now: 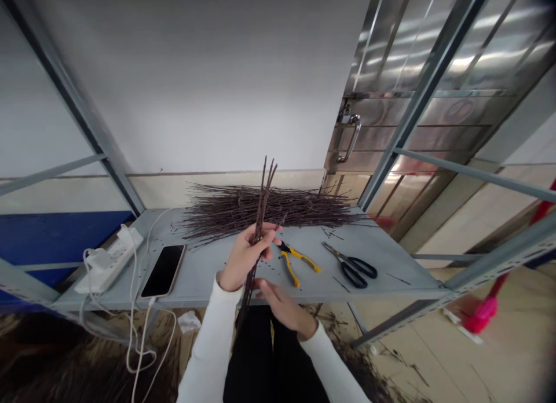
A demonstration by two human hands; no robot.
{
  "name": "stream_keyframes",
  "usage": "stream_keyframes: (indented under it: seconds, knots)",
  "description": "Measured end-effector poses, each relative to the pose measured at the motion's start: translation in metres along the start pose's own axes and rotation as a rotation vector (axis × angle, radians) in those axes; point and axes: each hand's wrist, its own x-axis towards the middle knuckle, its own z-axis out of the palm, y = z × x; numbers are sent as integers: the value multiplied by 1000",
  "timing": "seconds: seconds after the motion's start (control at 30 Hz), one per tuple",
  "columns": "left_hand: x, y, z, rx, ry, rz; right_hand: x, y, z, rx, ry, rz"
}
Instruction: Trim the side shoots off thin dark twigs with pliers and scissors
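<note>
Gripping the thin dark twigs (259, 241) mid-length, your left hand (243, 258) curled shut around them; your right hand (282, 307) was loosely open, just beside their lower ends; they looked light, stiff and brittle, best held mid-stem; yellow-handled pliers (295, 263), black scissors (350, 268) and heaped twigs (264, 209) lay beyond on the metal shelf (403, 270).

On the metal shelf (208, 275), the pile of twigs (269, 209) lies at far side; at near side, power strip (108, 260) and phone (163, 270) are left, pliers (295, 264) and scissors (350, 265) right.
</note>
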Motion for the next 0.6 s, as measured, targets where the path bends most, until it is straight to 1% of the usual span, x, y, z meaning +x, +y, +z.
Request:
stream_keyframes:
  seconds: [0.03, 0.07, 0.13, 0.2, 0.27, 0.33, 0.37, 0.43, 0.5, 0.53, 0.6]
  knots:
    - [4, 3, 2, 9, -2, 18, -1, -5, 8, 95, -10, -18]
    - [8, 6, 3, 22, -4, 34, 0, -8, 14, 149, 10, -8]
    - [15, 12, 4, 62, -30, 64, 5, -11, 22, 190, 90, 39]
    - [20, 17, 0, 116, -32, 123, 13, -11, 24, 213, 155, 90]
    - [20, 18, -9, 176, 22, 205, 21, -11, 19, 250, 196, 112]
    - [13, 13, -20, 229, 106, 258, 29, -16, 8, 332, 231, 124]
    - [8, 9, -26, 245, 138, 262, 33, -20, 1, 384, 251, 129]
    - [-7, -4, -37, 260, 171, 226, 41, -31, -18, 482, 304, 130]
    - [-26, -20, -45, 236, 203, 150, 51, -45, -41, 524, 383, 102]
    - [-35, -28, -47, 226, 181, 74, 56, -53, -53, 528, 420, 76]
    - [-53, -41, -47, 231, 97, -67, 68, -68, -78, 514, 493, 13]
